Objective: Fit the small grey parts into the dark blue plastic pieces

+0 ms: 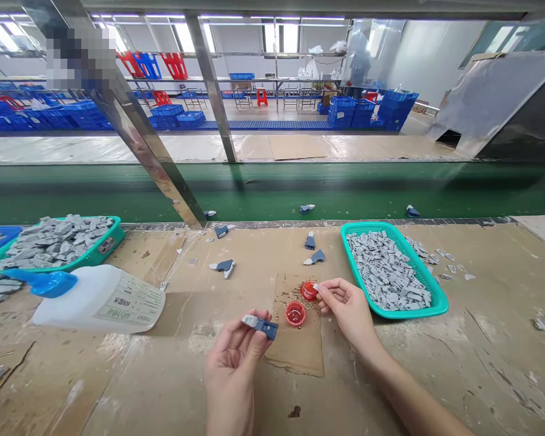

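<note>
Between the thumb and fingers of my left hand (236, 351) is a small dark blue and grey plastic part (260, 326), held tilted over the cardboard. My right hand (345, 303) pinches a small pale grey piece (317, 287) at the edge of a red cap (307, 291). Just left and nearer stands a second red cap (295, 313) with shiny liquid inside. Small brown spots surround both caps on a cardboard sheet (300, 357). Right of my right hand, a teal basket (440, 306) holds many small grey pieces (390, 272).
A white bottle with a blue nozzle (104, 300) lies at left, before a teal basket of grey parts (118, 233). Several blue-grey parts (318, 257) lie beyond the caps. A green conveyor belt (267, 188) runs behind, and a slanted metal post (158, 163) rises at left.
</note>
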